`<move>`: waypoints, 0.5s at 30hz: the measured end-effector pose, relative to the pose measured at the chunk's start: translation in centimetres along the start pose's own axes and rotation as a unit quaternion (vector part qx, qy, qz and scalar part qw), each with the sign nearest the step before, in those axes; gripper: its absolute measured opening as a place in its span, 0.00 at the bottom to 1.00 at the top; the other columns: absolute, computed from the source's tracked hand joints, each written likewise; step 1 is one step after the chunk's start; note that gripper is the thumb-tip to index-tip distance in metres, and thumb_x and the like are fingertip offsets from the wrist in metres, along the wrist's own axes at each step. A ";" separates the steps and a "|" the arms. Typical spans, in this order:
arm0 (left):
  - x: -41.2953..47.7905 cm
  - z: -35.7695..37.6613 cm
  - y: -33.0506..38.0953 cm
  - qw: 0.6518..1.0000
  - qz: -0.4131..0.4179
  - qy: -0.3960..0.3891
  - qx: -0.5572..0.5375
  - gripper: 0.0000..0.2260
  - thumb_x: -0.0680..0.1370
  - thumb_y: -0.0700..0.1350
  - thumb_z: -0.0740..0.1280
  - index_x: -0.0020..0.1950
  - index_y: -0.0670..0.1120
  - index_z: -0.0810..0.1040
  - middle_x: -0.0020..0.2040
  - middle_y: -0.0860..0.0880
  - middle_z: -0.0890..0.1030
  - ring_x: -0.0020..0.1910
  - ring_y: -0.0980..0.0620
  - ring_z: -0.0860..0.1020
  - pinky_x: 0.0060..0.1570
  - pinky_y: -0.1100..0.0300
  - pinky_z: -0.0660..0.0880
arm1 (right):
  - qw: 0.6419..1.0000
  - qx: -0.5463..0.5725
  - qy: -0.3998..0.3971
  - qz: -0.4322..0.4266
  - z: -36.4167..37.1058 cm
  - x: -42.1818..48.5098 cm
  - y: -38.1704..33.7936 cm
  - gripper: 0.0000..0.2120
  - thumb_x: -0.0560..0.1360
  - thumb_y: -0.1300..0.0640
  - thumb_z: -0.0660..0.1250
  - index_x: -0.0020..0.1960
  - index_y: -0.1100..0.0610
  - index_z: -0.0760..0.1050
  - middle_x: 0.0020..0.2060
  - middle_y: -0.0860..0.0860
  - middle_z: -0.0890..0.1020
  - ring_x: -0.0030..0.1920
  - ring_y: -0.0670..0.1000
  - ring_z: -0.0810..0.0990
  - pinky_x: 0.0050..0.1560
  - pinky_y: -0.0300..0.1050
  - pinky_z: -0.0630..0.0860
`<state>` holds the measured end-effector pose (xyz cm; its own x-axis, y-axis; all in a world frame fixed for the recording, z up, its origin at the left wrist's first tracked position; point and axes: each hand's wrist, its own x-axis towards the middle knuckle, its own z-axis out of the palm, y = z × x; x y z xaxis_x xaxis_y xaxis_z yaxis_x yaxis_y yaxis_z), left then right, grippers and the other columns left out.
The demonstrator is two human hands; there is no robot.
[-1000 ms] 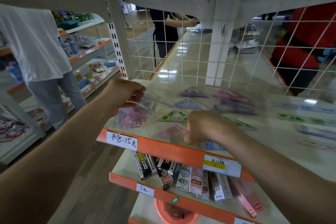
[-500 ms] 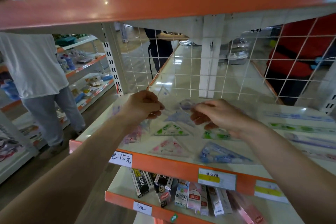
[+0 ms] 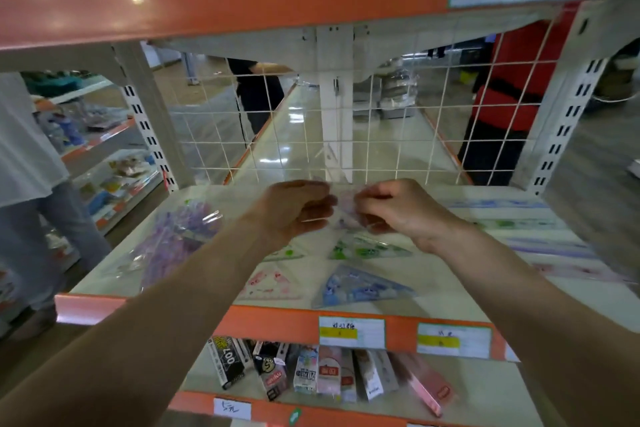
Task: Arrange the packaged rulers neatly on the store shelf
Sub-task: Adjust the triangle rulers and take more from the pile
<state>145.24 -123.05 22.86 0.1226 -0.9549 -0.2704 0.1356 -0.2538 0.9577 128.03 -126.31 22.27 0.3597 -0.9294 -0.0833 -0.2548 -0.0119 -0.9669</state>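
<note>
Head view, step in hand: judged as straightening one clear ruler pack (image 3: 344, 208) before setting it down; arrangement partly done, with several packs already flat on the shelf (image 3: 450, 291).
Grip, left hand (image 3: 294, 210): fingers curled, pinching the left edge of the pack; narrow pinch.
Grip, right hand (image 3: 398, 210): fingers curled, pinching the right edge; narrow pinch, fingertips partly veiled by the film.
Held pack: transparent film with pinkish print, at centre of the frame between the two hands, in front of the lower wire mesh (image 3: 381, 121); ruler shape inside too blurred to tell; contact with the shelf not discernible.
Next move: judged to call for lowering the pack flat into the free rear area, edges squared to the neighbours; light, even pinch advised, since thin film probably flexes and slips.
Nearest neighbours: green triangle pack (image 3: 367, 250) just below the right hand; blue triangle pack (image 3: 360, 288) nearer the front edge; pink triangle pack (image 3: 266, 282) at lower centre, partly behind the left forearm.
Left of frame: purple heap of packs (image 3: 176, 239), loose and untidy.
Right of frame: long ruler packs (image 3: 502, 204) in rows, blurred.
Front lip: orange, carrying price tags (image 3: 351, 333).
Bottom of frame: boxed items (image 3: 311, 374) on the lower shelf.
</note>
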 end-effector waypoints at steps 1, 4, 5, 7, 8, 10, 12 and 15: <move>0.0 0.6 -0.3 1.000 -0.005 -0.009 0.008 0.02 0.77 0.37 0.66 0.47 0.43 0.78 0.41 0.45 0.82 0.38 0.49 0.79 0.42 0.57 0.77 | 1.000 0.007 -0.010 0.008 -0.1 -0.2 0.3 0.02 0.74 0.64 0.69 0.47 0.61 0.79 0.30 0.53 0.81 0.27 0.43 0.79 0.31 0.35 0.77; 0.2 1.7 -0.4 0.997 0.010 -0.018 0.069 0.04 0.77 0.36 0.65 0.46 0.43 0.77 0.39 0.44 0.82 0.39 0.48 0.80 0.47 0.53 0.77 | 1.000 -0.004 -0.019 0.021 -0.9 -0.7 0.9 0.02 0.75 0.62 0.68 0.45 0.57 0.79 0.34 0.52 0.83 0.33 0.47 0.82 0.34 0.37 0.79; 0.2 1.8 -0.2 0.995 0.018 -0.023 0.098 0.05 0.78 0.35 0.64 0.45 0.43 0.77 0.38 0.44 0.81 0.39 0.47 0.80 0.50 0.52 0.76 | 1.000 0.004 0.000 0.019 -1.4 -0.7 0.9 0.03 0.75 0.61 0.68 0.46 0.55 0.79 0.36 0.52 0.84 0.35 0.47 0.82 0.35 0.37 0.79; 0.1 2.1 0.3 0.987 0.025 -0.050 0.149 0.07 0.78 0.35 0.62 0.43 0.43 0.77 0.36 0.45 0.78 0.39 0.47 0.80 0.56 0.50 0.75 | 0.997 0.057 0.043 0.013 -2.5 -0.5 0.7 0.03 0.76 0.59 0.68 0.48 0.54 0.80 0.40 0.52 0.85 0.38 0.47 0.83 0.35 0.37 0.79; 0.0 2.4 0.5 0.982 0.026 -0.066 0.173 0.08 0.78 0.35 0.62 0.43 0.44 0.78 0.35 0.46 0.78 0.40 0.47 0.80 0.57 0.50 0.74 | 0.995 0.086 0.053 0.011 -2.9 -0.6 0.6 0.04 0.75 0.58 0.68 0.50 0.55 0.80 0.42 0.53 0.85 0.39 0.48 0.84 0.34 0.37 0.78; -0.2 3.1 0.7 0.972 0.025 -0.084 0.217 0.07 0.78 0.36 0.63 0.44 0.44 0.79 0.36 0.47 0.78 0.40 0.48 0.80 0.58 0.52 0.74 | 0.992 0.117 0.053 0.000 -3.4 -0.6 0.2 0.06 0.75 0.59 0.69 0.52 0.56 0.80 0.43 0.53 0.85 0.39 0.47 0.83 0.31 0.35 0.75; 0.0 3.6 0.8 0.966 0.034 -0.068 0.245 0.04 0.78 0.39 0.65 0.49 0.43 0.80 0.40 0.45 0.80 0.41 0.49 0.79 0.53 0.54 0.75 | 0.992 0.099 0.071 -0.041 -3.5 -0.7 -0.1 0.07 0.75 0.61 0.69 0.53 0.59 0.80 0.40 0.52 0.84 0.33 0.42 0.82 0.30 0.32 0.74; 0.5 3.3 1.2 0.967 0.054 0.012 0.250 0.06 0.78 0.43 0.66 0.50 0.41 0.79 0.44 0.43 0.80 0.41 0.50 0.78 0.47 0.57 0.75 | 0.965 -0.074 0.188 -0.168 -4.2 -0.5 -0.7 0.07 0.75 0.60 0.68 0.52 0.58 0.82 0.39 0.45 0.82 0.37 0.40 0.80 0.42 0.35 0.77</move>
<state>142.18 -124.38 24.19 0.1326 -0.9778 -0.1621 -0.3699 -0.2005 0.9072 124.22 -127.42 24.01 0.1014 -0.9314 0.3495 -0.3160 -0.3633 -0.8765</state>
